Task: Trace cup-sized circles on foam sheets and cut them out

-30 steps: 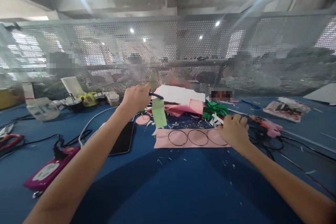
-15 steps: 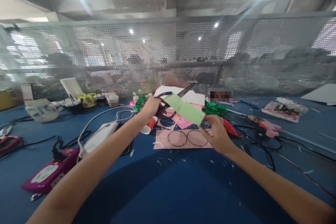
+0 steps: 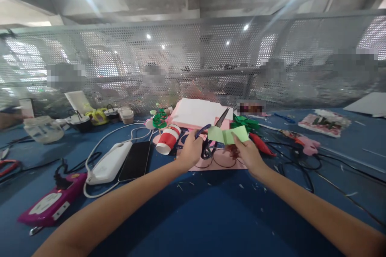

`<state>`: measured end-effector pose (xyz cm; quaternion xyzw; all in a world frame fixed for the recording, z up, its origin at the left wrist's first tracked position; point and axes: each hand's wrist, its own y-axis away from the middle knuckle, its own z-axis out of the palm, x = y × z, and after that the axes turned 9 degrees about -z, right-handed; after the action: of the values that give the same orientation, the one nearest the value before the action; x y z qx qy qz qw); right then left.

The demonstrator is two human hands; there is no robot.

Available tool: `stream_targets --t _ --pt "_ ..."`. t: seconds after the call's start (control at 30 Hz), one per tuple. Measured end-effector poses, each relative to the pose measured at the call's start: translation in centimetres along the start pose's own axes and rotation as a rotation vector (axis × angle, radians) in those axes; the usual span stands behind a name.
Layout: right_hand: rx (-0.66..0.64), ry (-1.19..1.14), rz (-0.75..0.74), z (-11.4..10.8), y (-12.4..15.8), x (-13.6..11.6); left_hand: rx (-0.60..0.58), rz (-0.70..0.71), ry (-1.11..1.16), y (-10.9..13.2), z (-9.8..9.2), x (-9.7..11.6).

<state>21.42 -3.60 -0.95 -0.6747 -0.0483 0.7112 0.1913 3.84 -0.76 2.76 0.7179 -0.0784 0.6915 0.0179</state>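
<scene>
My left hand (image 3: 191,150) is closed around the handles of a pair of scissors (image 3: 222,117), whose dark blades point up and away to the right. A folded piece of light green paper (image 3: 229,135) is pinched in my right hand (image 3: 247,152); its left end lies close beside the scissors. Whether the blades touch the paper I cannot tell. Below both hands lies a pink sheet (image 3: 215,164) with circles drawn on it. Left of my left hand, a red and white paper cup (image 3: 169,139) rests on its side.
A black phone (image 3: 135,160), a white power strip (image 3: 110,163) and a purple power strip (image 3: 52,200) lie at left. White paper (image 3: 200,113) is stacked behind my hands. Green paper strips (image 3: 245,123), a red pointed piece (image 3: 262,144) and black cables (image 3: 297,168) lie at right.
My left hand has moved right and down with the scissors, uncovering the cup and phone. The green paper, in my right hand, now shows a clear fold and lies more level.
</scene>
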Motion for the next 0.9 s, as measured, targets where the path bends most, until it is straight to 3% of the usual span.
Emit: stream_targets --t 0.1,0.23,0.4,0.53,0.6,0.67,0.8,0.9 --pt "0.167 -0.055 -0.004 -1.0 -0.6 0.0 0.064 0.017 0.019 -0.4 -0.3 -0.2" --pt "0.041 -0.132 0.095 -1.1 -1.2 -0.1 0.169 0.109 0.086 -0.7 -0.5 0.4" --pt "-0.261 -0.212 0.154 -0.7 -1.9 -1.1 0.102 0.125 0.171 0.0 -0.1 1.4" --pt "-0.189 -0.048 0.093 -1.1 -1.8 -1.1 -0.020 0.057 0.241 0.7 0.4 1.5" --pt "-0.265 -0.004 0.130 -1.0 -1.2 -0.8 -0.109 -0.009 0.292 1.1 0.8 1.3" --pt "-0.373 -0.106 0.151 -0.4 -0.3 -0.6 -0.162 -0.065 0.329 1.4 1.2 1.2" --pt "-0.327 -0.276 0.086 0.9 1.1 -0.8 -0.202 -0.121 0.396 2.1 1.7 1.2" --pt "-0.310 -0.272 0.063 1.4 1.5 -1.2 -0.162 -0.042 0.380 2.5 1.8 1.4"
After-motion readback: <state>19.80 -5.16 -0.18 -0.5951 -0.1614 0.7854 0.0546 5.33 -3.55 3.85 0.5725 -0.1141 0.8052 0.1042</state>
